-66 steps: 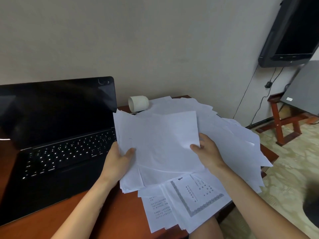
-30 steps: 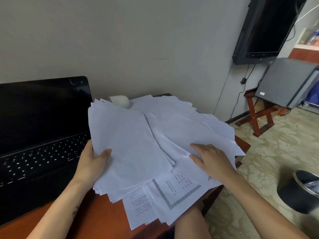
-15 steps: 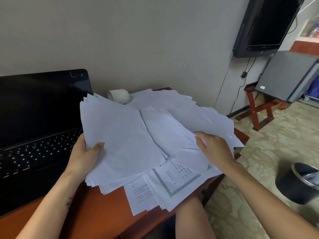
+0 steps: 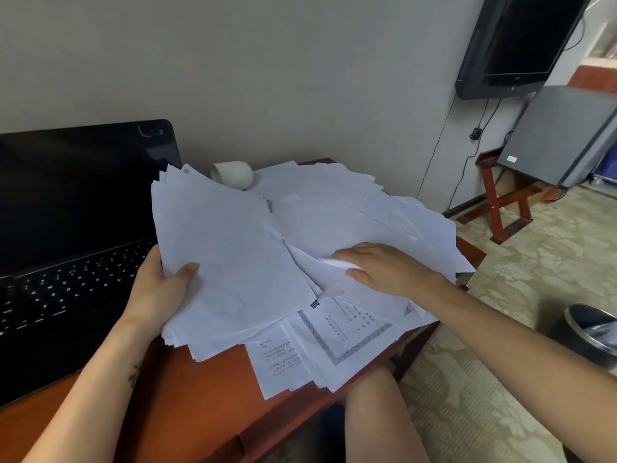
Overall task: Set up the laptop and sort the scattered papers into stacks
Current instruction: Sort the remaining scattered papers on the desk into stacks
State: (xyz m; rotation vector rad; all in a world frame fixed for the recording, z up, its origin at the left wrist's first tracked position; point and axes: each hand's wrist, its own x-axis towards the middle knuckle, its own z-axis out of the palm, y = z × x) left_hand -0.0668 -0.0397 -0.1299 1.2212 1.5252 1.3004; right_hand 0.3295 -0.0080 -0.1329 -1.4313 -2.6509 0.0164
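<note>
A black laptop (image 4: 66,235) stands unfolded on the left of the red-brown desk (image 4: 187,406), its screen dark. My left hand (image 4: 160,289) grips the left edge of a thick stack of white sheets (image 4: 227,262), thumb on top, lifting it off the desk. To the right, scattered papers (image 4: 350,208) cover the desk. My right hand (image 4: 384,267) lies on that pile with fingers extended, a sheet's edge caught between thumb and fingers. Printed pages (image 4: 340,332) stick out over the desk's front edge.
A white paper roll (image 4: 233,175) lies behind the papers by the wall. A wall-mounted screen (image 4: 514,45) hangs at the upper right over a grey box (image 4: 561,135) on a red stand (image 4: 500,202). A black waste bin (image 4: 591,332) sits on the carpet.
The view swung right. My left hand kept the stack, now tilted toward the laptop. My right hand let go of it and moved onto the scattered pile, sliding left across the sheets.
</note>
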